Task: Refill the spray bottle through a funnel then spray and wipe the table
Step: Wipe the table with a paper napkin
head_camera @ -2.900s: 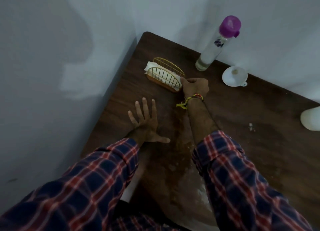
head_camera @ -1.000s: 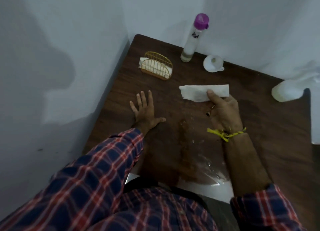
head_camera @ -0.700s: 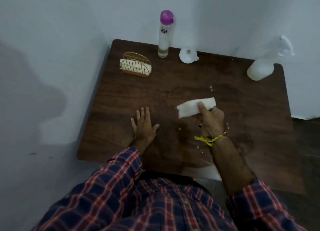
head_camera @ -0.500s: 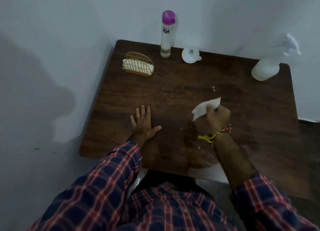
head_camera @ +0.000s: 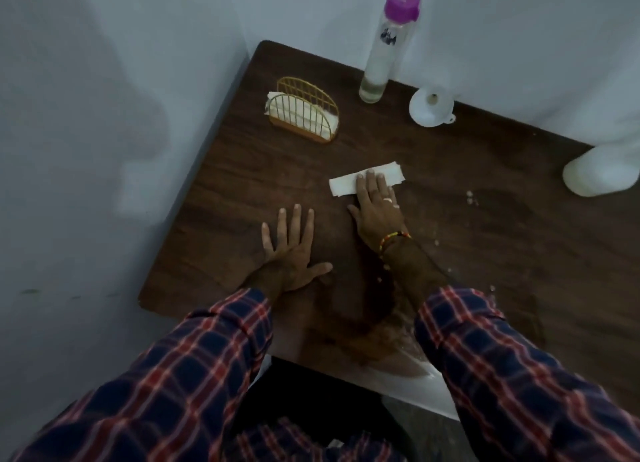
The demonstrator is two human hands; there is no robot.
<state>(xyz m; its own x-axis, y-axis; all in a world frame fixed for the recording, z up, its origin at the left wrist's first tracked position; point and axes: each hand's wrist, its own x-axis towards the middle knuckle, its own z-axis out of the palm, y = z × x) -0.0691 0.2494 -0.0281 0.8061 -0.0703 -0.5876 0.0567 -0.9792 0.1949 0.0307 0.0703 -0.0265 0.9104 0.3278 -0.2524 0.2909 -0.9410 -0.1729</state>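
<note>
My right hand point(head_camera: 375, 207) lies flat with its fingers pressing a folded white paper napkin point(head_camera: 343, 185) onto the dark wooden table point(head_camera: 519, 253) near its middle. My left hand point(head_camera: 289, 250) rests palm down with fingers spread, just left of the right hand and touching nothing else. The white spray bottle point(head_camera: 601, 177) stands at the right edge, its top cut off by the frame. A white funnel point(head_camera: 429, 109) sits upside down at the back, beside a tall clear bottle with a purple cap point(head_camera: 384, 49).
A gold wire napkin holder point(head_camera: 304, 113) with white napkins stands at the back left. White walls close the table's left and back sides. Small white droplets or crumbs point(head_camera: 470, 198) dot the wood right of my right hand. The near table edge looks wet.
My right hand took a napkin from the holder, carried it to the table's right half, then slid it back left to the middle, now pressing it flat. The left hand stayed planted.
</note>
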